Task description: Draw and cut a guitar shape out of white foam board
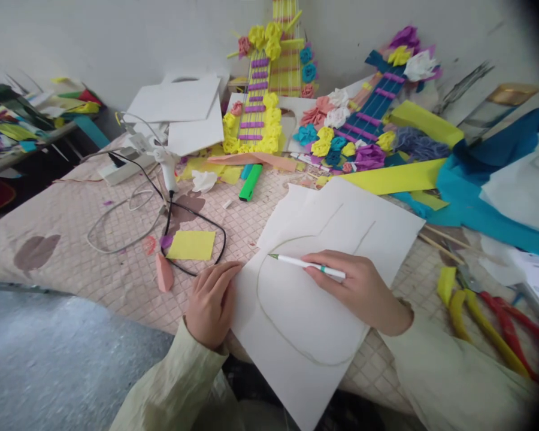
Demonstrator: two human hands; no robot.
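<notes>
My right hand point(359, 287) is closed round a white pen point(296, 261) with a green tip. The tip touches a curved line drawn on a large white sheet point(305, 335) that lies on the table and hangs over its near edge. My left hand point(211, 299) rests flat on the left edge of that sheet, fingers stretched out and together, holding nothing. Both arms wear pale cream sleeves.
A glue gun point(167, 167) with black cord, a yellow note point(191, 245), a green marker point(250, 182), pink foam scraps point(164, 272). Paper guitars with paper flowers point(260, 114) stand at the back. Yellow and red pliers point(489, 323) lie at right beside blue paper point(476, 197).
</notes>
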